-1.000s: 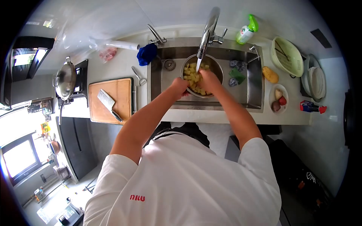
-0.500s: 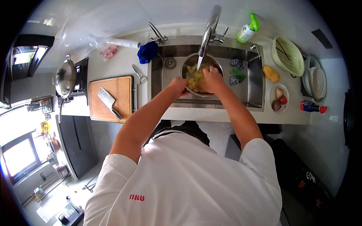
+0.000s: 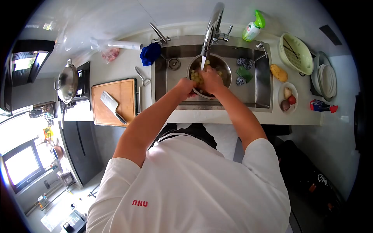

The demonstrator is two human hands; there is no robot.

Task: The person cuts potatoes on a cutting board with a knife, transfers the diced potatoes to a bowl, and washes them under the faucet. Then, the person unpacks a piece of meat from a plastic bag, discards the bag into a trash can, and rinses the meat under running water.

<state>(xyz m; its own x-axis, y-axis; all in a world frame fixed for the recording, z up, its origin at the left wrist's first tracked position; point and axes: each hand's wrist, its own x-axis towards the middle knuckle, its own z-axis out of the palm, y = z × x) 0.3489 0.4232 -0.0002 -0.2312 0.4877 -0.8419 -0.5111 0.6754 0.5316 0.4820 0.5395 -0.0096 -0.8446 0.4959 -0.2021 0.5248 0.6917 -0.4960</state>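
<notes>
Steel gleams around a heap of pale-yellow diced pieces [image 3: 197, 77] in a round pot [image 3: 225, 66], set in the sink [image 3: 248, 94] under a stream of water [image 3: 203, 63] from the faucet [image 3: 211, 35]. The person's left hand [image 3: 185, 87] appears clamped on the pot's left rim, while the right hand [image 3: 212, 80] reaches down among the pieces, close beside it; whether its fingers are closed on any cannot be told. The work looks like rinsing, with the pieces being turned by hand; any further turning calls for a firm hold on the rim and gentle fingers, keeping the pieces inside. They look wet, small and roughly cubed, partly hidden by the right hand. On the counter [image 3: 233, 117], a cleaver [image 3: 109, 101] lies across a wooden cutting board [image 3: 101, 113] at left, and a whole potato [image 3: 279, 73] rests right of the sink.
</notes>
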